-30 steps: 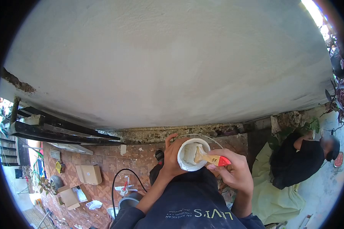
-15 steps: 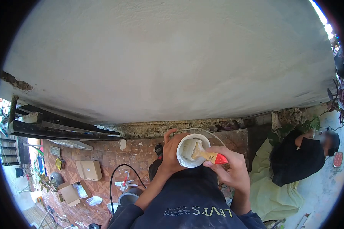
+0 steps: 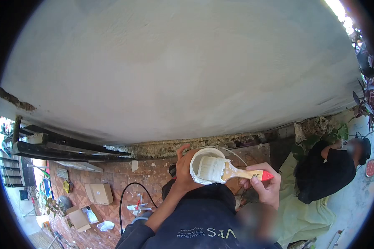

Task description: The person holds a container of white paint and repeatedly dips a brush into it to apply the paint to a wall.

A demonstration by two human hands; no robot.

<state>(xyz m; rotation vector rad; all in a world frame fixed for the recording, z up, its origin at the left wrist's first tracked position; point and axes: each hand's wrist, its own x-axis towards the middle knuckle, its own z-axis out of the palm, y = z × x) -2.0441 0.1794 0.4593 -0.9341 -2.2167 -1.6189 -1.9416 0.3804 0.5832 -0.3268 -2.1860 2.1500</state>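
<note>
While the left hand (image 3: 184, 172) curls round a circular white tub (image 3: 202, 153), the right hand (image 3: 267, 187) pinches a red-tipped, wooden-handled paintbrush (image 3: 234, 172).
Bristles (image 3: 210, 168) lie over the tub's mouth; the handle juts past its rim.

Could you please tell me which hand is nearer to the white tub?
Left: the left hand is against the side of the white tub, while the right hand is off to the right, holding the brush by its handle.

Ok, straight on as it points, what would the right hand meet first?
The right hand, brush leading, would probably meet the far inner wall of the white cup; depth is unclear.
</note>
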